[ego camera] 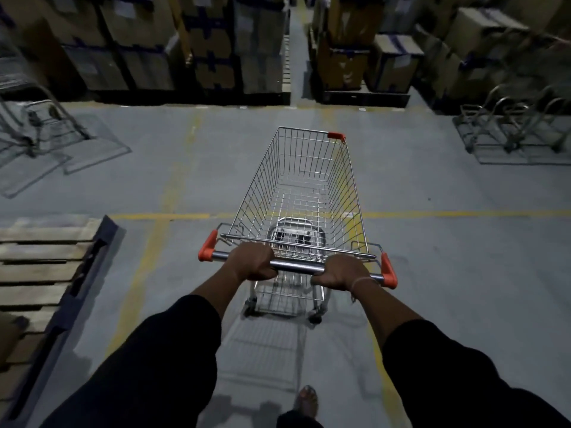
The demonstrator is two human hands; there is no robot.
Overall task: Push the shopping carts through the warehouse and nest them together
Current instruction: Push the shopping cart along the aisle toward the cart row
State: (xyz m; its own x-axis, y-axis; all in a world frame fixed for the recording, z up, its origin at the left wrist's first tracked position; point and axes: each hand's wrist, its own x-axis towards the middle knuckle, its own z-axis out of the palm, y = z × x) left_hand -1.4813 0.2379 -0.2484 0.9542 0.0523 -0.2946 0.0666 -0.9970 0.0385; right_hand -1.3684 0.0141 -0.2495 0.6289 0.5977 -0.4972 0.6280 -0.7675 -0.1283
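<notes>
Item: shopping cart (304,193), empty, frame centre on grey floor. Left hand (251,262) and right hand (340,273) each wrapped its handle bar (296,267), spaced for steering. Parked carts (513,131) upper right, likely nesting row.

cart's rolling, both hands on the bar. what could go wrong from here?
1. The shopping cart points at the stacked boxes across the aisle; without a turn toward the parked carts on the right it may hit them.
2. The wooden pallet lies close on the left; a leftward swing could catch a wheel.
3. Left hand and right hand grip the handle near its middle, so nesting might pinch fingers.
</notes>
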